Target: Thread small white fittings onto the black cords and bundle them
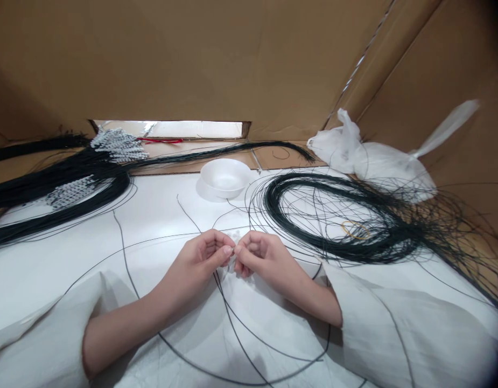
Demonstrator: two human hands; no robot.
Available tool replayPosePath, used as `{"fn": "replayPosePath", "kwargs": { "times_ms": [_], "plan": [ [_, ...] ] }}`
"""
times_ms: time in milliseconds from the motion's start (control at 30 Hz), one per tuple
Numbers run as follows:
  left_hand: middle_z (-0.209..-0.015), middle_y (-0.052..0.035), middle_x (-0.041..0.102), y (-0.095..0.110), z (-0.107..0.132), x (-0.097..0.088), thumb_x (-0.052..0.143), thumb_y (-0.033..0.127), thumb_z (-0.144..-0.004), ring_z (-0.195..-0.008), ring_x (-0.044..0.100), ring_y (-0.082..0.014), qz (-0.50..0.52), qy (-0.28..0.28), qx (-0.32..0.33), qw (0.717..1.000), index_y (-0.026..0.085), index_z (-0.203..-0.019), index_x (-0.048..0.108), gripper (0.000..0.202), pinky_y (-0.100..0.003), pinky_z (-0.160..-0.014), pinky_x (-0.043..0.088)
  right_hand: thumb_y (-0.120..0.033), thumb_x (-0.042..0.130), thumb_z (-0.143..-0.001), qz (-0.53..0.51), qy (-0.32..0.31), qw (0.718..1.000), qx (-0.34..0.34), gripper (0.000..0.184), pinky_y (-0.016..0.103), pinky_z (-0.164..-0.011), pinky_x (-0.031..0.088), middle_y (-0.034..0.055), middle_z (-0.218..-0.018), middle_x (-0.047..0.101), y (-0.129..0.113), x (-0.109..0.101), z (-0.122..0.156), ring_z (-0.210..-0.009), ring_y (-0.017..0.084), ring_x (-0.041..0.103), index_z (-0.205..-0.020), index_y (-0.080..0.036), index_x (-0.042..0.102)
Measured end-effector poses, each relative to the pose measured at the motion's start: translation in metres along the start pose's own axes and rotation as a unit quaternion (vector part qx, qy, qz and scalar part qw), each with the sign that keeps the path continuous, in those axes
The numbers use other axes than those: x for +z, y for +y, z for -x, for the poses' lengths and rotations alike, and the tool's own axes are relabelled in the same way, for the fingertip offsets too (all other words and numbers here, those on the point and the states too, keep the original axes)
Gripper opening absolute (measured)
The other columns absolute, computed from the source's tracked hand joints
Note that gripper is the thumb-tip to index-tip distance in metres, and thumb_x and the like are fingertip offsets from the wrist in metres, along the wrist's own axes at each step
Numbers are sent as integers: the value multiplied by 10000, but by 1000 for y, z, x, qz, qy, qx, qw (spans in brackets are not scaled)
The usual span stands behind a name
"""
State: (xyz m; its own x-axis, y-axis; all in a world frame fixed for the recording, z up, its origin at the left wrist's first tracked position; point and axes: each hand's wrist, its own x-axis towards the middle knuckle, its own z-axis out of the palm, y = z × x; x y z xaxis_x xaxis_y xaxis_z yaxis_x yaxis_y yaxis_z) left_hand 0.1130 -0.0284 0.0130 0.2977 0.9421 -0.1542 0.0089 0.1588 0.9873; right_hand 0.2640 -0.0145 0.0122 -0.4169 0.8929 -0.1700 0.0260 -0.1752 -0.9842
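My left hand (208, 253) and my right hand (259, 253) meet fingertip to fingertip over the white table, both closed in a pinch. A thin black cord (226, 307) runs down from under the left fingers and loops across the table below. Something tiny shows between the fingertips, too small to name. Behind and beneath the fingers are small whitish pieces (235, 237), partly hidden by the hands. Just beyond stands a white bowl (225, 178).
A big coil of black cords (297, 237) lies at right, with a yellow rubber band (355, 230) on it. Behind it rests a white plastic bag (394, 164). Cord bundles (50, 180) with white-wrapped parts (117, 144) lie at left. Cardboard walls (172, 59) enclose the table.
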Motion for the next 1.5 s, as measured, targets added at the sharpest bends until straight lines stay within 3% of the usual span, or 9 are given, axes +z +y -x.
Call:
{"fn": "replayPosePath", "kwargs": {
  "times_ms": [167, 500, 833, 1033, 1500],
  "plan": [
    [-688, 28, 566, -2, 4, 4, 430, 223, -869, -669, 561, -111, -29, 19, 37, 999, 179, -849, 477, 67, -247, -657, 424, -208, 534, -771, -2, -1, 1000, 16, 143, 174, -478, 417, -14, -538, 585, -2, 0, 0, -454, 49, 506, -649, -137, 514],
    [-697, 30, 557, -4, 5, 5, 388, 238, -884, -684, 550, -121, -79, 21, 50, 995, 199, -857, 465, 90, -259, -664, 415, -221, 540, -770, 9, 8, 1000, 12, 139, 181, -474, 406, -19, -525, 578, -3, 1, 1, -446, 55, 495, -660, -141, 517],
    [-813, 1, 595, -2, 12, 10, 403, 220, -868, -731, 529, -147, -291, 127, 102, 943, 215, -881, 511, 109, -260, -633, 384, -322, 554, -786, 16, 10, 1000, -1, 206, 191, -470, 410, -8, -550, 589, 1, 0, 1, -449, 64, 501, -693, -144, 510],
    [-807, -6, 614, -1, 13, 9, 416, 211, -862, -705, 540, -147, -317, 120, 107, 935, 209, -872, 535, 120, -253, -592, 383, -348, 549, -794, 33, 1, 999, -5, 225, 202, -476, 423, 2, -568, 591, 2, -1, 0, -465, 75, 524, -708, -146, 500],
    [-841, -19, 600, -1, 11, 6, 428, 122, -834, -765, 549, -138, -345, 99, 162, 919, 188, -881, 575, 168, -262, -702, 419, -317, 602, -757, 7, -6, 1000, -18, 219, 221, -504, 450, -8, -583, 610, 6, -2, 0, -498, 100, 582, -745, -165, 446]
  ]
}}
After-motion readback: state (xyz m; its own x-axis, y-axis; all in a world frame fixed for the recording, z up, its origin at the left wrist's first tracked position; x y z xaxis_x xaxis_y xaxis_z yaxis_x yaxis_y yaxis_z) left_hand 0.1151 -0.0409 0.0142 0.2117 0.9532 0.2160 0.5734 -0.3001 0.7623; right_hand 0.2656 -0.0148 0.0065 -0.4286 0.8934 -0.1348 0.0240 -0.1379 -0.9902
